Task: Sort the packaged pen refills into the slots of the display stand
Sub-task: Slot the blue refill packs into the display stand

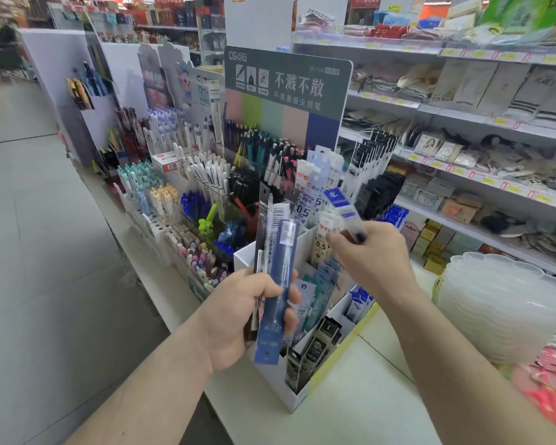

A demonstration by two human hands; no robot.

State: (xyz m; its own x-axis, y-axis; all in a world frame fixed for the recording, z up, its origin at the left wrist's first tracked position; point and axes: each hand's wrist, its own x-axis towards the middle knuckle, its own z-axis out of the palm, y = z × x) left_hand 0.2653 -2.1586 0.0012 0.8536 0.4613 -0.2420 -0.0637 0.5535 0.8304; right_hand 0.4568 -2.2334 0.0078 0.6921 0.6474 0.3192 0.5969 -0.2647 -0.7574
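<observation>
Dark blue flat plastic refill pack (275, 293), white barcode label. White-and-blue slim refill packet (341, 203). White cardboard display stand (297, 398), yellow side edge. Grey-green sign board (286, 81), pastel stripes.

Counter (360, 399): white.
On it: display stand (297, 400), pen racks (161, 220), stacked translucent trays (501, 303).

The left hand (238, 316) gripped a bundle of refill packs (275, 284); the right hand (371, 255) pinched one blue-topped pack (342, 208) above the display stand (297, 398).
</observation>
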